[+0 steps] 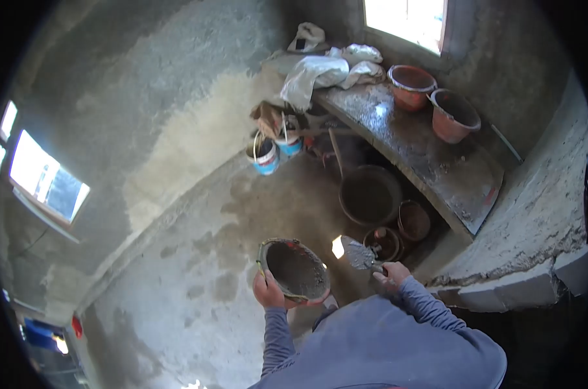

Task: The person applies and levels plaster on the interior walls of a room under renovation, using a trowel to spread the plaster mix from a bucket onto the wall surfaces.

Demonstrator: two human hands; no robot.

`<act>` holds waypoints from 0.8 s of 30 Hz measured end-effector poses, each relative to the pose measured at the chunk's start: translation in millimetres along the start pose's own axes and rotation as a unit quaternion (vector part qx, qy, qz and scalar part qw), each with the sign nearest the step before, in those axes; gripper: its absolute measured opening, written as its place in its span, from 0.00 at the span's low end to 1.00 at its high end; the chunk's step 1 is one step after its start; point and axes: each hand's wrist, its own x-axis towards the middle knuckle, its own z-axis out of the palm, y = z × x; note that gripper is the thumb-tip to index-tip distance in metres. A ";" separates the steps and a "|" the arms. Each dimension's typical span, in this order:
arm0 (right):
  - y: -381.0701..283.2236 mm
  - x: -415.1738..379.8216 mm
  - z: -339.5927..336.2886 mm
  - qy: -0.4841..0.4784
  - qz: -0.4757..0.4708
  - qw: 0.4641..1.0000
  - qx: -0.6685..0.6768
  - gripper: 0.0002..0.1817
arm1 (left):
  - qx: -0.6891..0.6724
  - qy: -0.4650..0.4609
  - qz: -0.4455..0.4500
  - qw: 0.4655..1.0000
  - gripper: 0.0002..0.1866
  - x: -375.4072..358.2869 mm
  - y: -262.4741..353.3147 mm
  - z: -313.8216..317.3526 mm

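Note:
My left hand [268, 290] grips the rim of a reddish bucket [296, 299] in front of my body. The bucket is tilted so its grey-coated inside shows, and what lies at its bottom is hard to make out. To the right of it, my right hand [391, 275] is closed round the handle of a trowel [357, 254]. Grey mortar smears the trowel's blade, which points left and away from me, apart from the bucket. A bright patch of light falls close to the blade's tip.
A raised slab [397, 126] holds two red buckets, an orange-red bucket [412, 89] among them, and white sacks [316, 74]. Below it stand a large dark tub [370, 194] and smaller buckets. Blue-and-white pails [263, 157] stand by the wall. Rough blockwork [514, 295] edges the right.

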 end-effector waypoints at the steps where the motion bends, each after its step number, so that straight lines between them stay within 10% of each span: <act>1: -11.8 14.0 -2.9 -0.016 -0.007 0.999 -0.030 0.24 | -0.057 0.031 0.082 0.995 0.19 17.8 -10.0 14.5; 8: -90.1 70.7 -20.7 -0.014 -0.045 0.999 0.022 0.26 | -0.017 -0.112 0.040 0.993 0.13 121.6 58.5 28.6; 12: -97.6 113.3 -31.8 -0.010 0.003 1.000 0.002 0.26 | 0.008 -0.038 0.180 0.983 0.18 180.3 49.2 71.8; 14: -97.1 136.2 -33.7 0.005 0.015 0.999 0.029 0.26 | -0.014 -0.147 0.037 0.988 0.18 204.8 67.6 80.7; 24: -90.1 314.2 -80.7 0.034 -0.013 0.972 0.230 0.25 | -0.109 -0.234 0.049 0.965 0.19 336.9 132.7 214.2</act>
